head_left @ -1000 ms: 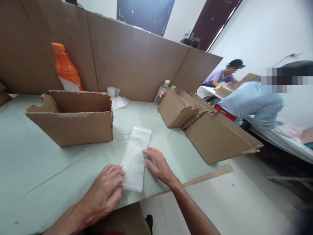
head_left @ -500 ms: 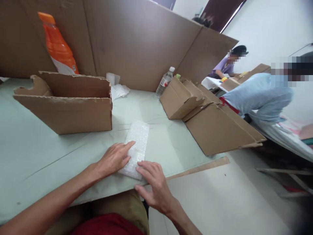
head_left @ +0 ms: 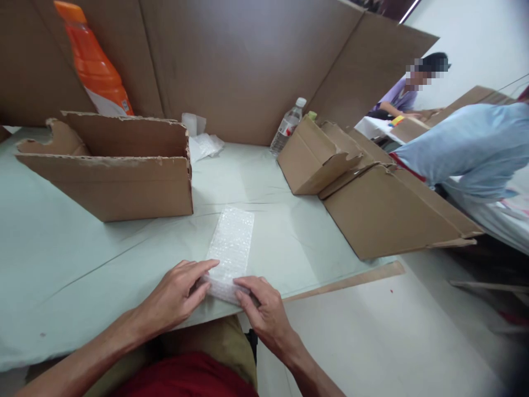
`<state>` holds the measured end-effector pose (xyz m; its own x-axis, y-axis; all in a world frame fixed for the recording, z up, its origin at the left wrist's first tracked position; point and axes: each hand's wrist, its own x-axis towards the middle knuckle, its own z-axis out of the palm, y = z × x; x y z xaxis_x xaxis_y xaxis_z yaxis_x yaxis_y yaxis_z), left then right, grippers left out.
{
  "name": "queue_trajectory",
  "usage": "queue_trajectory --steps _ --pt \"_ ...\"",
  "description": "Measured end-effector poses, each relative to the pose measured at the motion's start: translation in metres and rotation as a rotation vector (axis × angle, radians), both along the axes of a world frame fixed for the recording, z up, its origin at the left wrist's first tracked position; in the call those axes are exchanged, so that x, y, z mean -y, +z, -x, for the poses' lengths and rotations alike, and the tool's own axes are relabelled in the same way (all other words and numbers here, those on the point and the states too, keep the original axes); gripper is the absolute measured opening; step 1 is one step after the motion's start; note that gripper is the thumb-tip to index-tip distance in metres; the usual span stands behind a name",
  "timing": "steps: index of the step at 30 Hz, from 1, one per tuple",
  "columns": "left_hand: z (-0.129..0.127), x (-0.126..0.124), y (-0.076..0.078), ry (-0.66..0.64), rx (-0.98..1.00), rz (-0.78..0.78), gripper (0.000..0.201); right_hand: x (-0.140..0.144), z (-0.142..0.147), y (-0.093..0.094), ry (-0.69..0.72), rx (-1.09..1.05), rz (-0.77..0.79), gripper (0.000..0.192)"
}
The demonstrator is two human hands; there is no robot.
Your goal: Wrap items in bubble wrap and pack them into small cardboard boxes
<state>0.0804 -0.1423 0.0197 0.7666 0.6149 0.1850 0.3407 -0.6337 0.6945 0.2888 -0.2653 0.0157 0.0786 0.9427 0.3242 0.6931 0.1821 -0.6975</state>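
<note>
A narrow strip of clear bubble wrap [head_left: 232, 237] lies on the pale green table cover near its front edge. Its near end is folded up into a thick, rounded bundle; whether anything is inside is hidden. My left hand [head_left: 176, 292] grips the bundle's left end between thumb and index finger. At the right end, my right hand [head_left: 266, 309] pinches the same bundle, thumb low and fingers on top. The far part of the strip lies flat, with neither hand on it.
An open cardboard box [head_left: 144, 187] stands at left, an orange bottle [head_left: 97, 71] behind it. Crumpled plastic [head_left: 204, 146] and a water bottle [head_left: 288, 127] sit by the cardboard wall [head_left: 243, 66]. More cardboard boxes [head_left: 397, 212] stand right. Two people work beyond.
The near end of the bubble wrap is now folded up. My right hand has closed on it, and my left hand has drawn back toward me from the strip's middle. The view has shifted slightly.
</note>
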Motion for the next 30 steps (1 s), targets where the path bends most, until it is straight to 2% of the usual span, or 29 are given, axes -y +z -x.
queue_trajectory --steps 4,7,9,11,13,16,18,21,24,27,30 --pt "-0.011 -0.008 -0.011 0.06 -0.07 -0.088 0.036 0.011 -0.002 -0.001 -0.088 0.198 -0.144 0.031" --pt "-0.015 -0.012 -0.013 0.082 -0.058 -0.231 0.032 0.01 -0.001 -0.004 0.007 0.356 -0.122 0.031" --pt "-0.012 -0.009 -0.01 0.078 0.0 -0.286 0.03 0.004 0.001 -0.006 0.06 0.389 -0.1 0.026" --pt "-0.006 -0.004 -0.004 0.011 0.063 -0.279 0.033 -0.002 0.003 -0.005 0.059 0.341 -0.102 0.023" --pt "0.002 0.002 0.002 -0.07 0.087 -0.207 0.039 -0.006 0.004 -0.003 0.054 0.228 -0.098 0.021" --pt "0.008 0.008 0.005 -0.067 0.075 -0.076 0.045 -0.005 0.003 0.001 0.089 0.089 -0.037 0.022" --pt "0.005 0.006 0.002 -0.016 0.068 -0.059 0.044 -0.003 0.001 0.002 0.059 0.106 -0.05 0.024" --pt "-0.006 -0.004 -0.007 0.051 0.046 -0.151 0.038 0.001 -0.001 0.0 -0.018 0.227 -0.143 0.029" --pt "-0.014 -0.012 -0.012 0.093 0.016 -0.239 0.032 0.0 -0.001 -0.001 0.039 0.342 -0.135 0.032" --pt "-0.01 -0.009 -0.01 0.04 0.051 -0.249 0.035 -0.006 0.002 -0.003 0.083 0.381 -0.076 0.029" --pt "0.004 0.0 -0.004 -0.021 0.083 -0.165 0.047 -0.01 0.003 -0.002 0.068 0.25 -0.077 0.025"
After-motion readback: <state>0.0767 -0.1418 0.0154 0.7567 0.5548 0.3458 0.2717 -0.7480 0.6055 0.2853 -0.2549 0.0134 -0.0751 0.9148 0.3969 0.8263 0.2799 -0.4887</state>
